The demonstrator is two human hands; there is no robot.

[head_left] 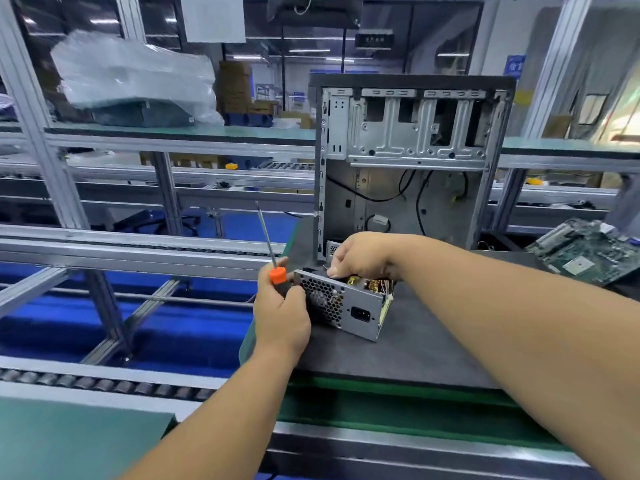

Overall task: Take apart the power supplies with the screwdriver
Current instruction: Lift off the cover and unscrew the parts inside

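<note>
PSU (349, 304) on mat | R hand (360, 256) grips top | L hand (282, 313) holds screwdriver (272, 252)

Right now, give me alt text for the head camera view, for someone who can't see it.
Two bare hands hold a power supply with its cover off on a dark mat; the left hand also grips a screwdriver, its shaft pointing up and away, while the right hand grips the unit's top edge. Behind stands an open PC case, with a circuit board at right.
</note>
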